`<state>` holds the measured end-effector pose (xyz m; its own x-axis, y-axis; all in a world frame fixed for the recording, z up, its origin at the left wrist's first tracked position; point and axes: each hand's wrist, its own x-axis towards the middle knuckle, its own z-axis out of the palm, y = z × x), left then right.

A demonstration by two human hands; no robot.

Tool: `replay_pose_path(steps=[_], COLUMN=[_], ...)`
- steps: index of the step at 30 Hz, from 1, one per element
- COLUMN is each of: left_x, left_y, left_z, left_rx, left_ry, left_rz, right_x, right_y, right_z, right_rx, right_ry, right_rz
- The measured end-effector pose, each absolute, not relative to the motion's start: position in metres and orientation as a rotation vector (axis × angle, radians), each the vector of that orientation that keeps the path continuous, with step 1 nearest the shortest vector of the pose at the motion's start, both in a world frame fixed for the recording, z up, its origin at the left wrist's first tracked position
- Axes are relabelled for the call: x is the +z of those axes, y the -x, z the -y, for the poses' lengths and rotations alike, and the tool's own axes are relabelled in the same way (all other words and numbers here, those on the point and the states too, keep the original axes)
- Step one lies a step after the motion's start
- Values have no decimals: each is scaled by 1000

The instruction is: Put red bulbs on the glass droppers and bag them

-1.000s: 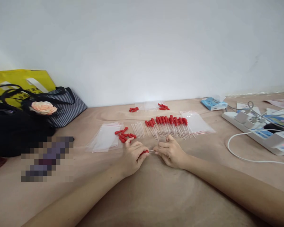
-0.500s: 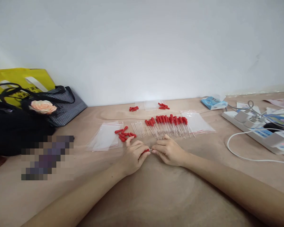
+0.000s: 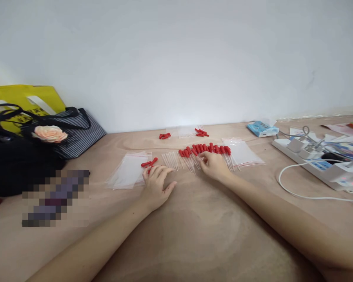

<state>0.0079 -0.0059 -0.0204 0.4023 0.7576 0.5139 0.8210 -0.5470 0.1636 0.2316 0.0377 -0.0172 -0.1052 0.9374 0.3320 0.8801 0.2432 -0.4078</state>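
My left hand [image 3: 157,187] is open, fingers spread over a small pile of loose red rubber bulbs [image 3: 146,164] that it partly hides. At the row of red-topped clear droppers [image 3: 211,148], my right hand [image 3: 214,165] is closed, thumb and fingers pinched at a dropper [image 3: 194,151] whose red bulb shows just beside the fingertips. The rest of that dropper is hard to make out behind the hand. Bare clear tubes [image 3: 170,160] lie side by side between the loose bulbs and the row.
Clear zip bags [image 3: 125,170] lie left of the bulbs, and more bags [image 3: 242,152] on the right. Further red bulbs [image 3: 202,132] are near the wall. A power strip [image 3: 306,160] with cables and a blue tissue pack [image 3: 262,128] stand right; a striped bag [image 3: 82,133] stands left.
My hands were together on a red bulb and a tube; now they are apart. The left has moved left to the loose bulbs, the right up to the dropper row.
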Motion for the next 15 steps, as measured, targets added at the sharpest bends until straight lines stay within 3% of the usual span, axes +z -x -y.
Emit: replay_pose_path(steps=[8, 15], left_x=[-20, -20], left_y=[-8, -8], left_z=[8, 6], left_rx=[-815, -823], left_ry=[2582, 2584], left_rz=[1401, 1427], right_x=[-12, -14], right_y=[-202, -196], right_z=[-64, -68], right_rx=[43, 34], right_ry=[1972, 1982], right_rz=[1898, 1922])
